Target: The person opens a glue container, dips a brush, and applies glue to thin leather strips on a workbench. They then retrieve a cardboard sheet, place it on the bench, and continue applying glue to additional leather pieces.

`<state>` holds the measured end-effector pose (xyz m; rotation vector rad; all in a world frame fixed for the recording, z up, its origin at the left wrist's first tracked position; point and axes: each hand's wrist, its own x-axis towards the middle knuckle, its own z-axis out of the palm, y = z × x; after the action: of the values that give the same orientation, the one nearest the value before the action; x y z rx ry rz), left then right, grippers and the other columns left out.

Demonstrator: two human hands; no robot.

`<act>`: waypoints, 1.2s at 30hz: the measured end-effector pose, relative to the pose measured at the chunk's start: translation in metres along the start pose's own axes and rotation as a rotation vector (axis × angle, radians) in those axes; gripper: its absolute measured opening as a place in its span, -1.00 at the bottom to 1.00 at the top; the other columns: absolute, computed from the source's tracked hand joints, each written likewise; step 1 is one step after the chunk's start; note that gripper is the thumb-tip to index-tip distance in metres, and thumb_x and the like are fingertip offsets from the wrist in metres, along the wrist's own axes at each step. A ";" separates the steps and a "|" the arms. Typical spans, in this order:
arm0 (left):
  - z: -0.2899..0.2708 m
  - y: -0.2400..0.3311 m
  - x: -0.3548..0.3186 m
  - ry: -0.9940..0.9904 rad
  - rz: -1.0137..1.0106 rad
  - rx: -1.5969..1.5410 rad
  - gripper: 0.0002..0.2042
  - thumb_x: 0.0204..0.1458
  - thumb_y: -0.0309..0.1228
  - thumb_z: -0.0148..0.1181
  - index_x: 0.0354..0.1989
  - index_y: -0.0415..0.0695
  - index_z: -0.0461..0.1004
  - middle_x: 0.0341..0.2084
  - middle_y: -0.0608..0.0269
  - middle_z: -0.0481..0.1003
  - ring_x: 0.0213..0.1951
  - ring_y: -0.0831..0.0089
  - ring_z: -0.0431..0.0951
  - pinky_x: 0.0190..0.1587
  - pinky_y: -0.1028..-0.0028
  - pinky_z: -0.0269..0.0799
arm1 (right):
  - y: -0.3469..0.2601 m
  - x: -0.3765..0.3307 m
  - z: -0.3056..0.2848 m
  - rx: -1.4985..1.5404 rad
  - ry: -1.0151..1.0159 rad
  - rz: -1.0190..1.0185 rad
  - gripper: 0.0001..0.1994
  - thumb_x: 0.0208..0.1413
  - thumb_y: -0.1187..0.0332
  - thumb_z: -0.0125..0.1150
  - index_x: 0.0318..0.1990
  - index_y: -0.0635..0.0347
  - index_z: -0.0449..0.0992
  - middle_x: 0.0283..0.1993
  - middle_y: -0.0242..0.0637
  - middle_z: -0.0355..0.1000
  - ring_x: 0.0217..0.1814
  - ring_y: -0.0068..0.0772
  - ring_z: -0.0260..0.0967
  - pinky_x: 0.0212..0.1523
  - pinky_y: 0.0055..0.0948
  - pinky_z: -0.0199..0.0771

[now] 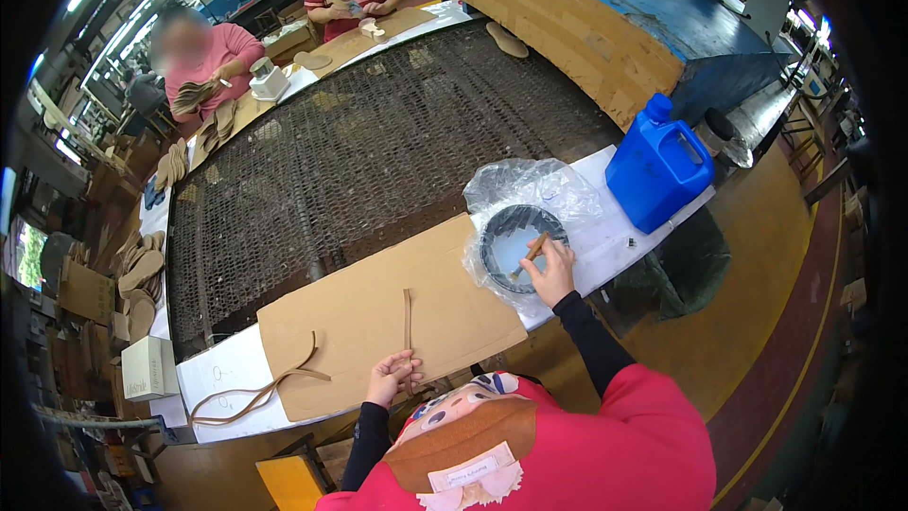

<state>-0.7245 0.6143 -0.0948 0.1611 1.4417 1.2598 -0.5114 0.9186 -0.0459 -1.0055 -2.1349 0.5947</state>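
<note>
My right hand (551,270) grips a wooden-handled brush (532,254) whose tip dips into a round black pot (518,246) lined with clear plastic film. My left hand (392,376) presses down the near end of a thin tan strip (408,326) lying upright across a brown cardboard sheet (378,308). More tan strips (255,388) lie curled at the sheet's left corner, reaching onto the white table edge.
A blue plastic jug (659,166) stands right of the pot. A wide dark mesh conveyor (359,147) runs behind the cardboard. Two other people (203,52) sit across it handling shoe insoles (142,270). A large wooden-sided machine with a blue top (605,9) is at the back right.
</note>
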 end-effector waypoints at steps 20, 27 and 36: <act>-0.001 0.000 0.002 -0.004 -0.009 -0.012 -0.70 0.04 -0.49 0.08 -0.01 -0.11 0.35 -0.25 0.19 0.52 -0.37 0.46 0.56 -0.36 0.51 0.49 | 0.016 0.026 0.001 0.397 -0.186 0.214 -0.58 -0.17 0.45 0.28 -0.10 0.30 0.33 -0.42 -0.26 0.46 -0.33 -0.41 0.42 -0.26 -0.42 0.36; -0.001 0.000 0.002 -0.007 -0.011 -0.019 -0.71 0.04 -0.49 0.07 -0.02 -0.11 0.35 -0.24 0.18 0.52 -0.37 0.45 0.56 -0.37 0.51 0.49 | 0.018 0.032 0.003 0.532 -0.258 0.256 -0.59 -0.12 0.48 0.25 -0.07 0.31 0.31 -0.40 -0.30 0.43 -0.34 -0.50 0.39 -0.27 -0.49 0.35; -0.003 -0.003 0.004 -0.009 0.005 -0.011 -0.71 0.05 -0.50 0.07 -0.02 -0.11 0.35 -0.24 0.19 0.52 -0.37 0.45 0.56 -0.36 0.50 0.48 | 0.023 0.037 0.000 0.553 -0.196 0.255 -0.62 -0.14 0.49 0.26 -0.10 0.30 0.33 -0.44 -0.33 0.40 -0.39 -0.52 0.35 -0.31 -0.50 0.34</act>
<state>-0.7263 0.6142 -0.0997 0.1630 1.4273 1.2689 -0.5170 0.9620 -0.0464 -0.9295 -1.8431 1.3682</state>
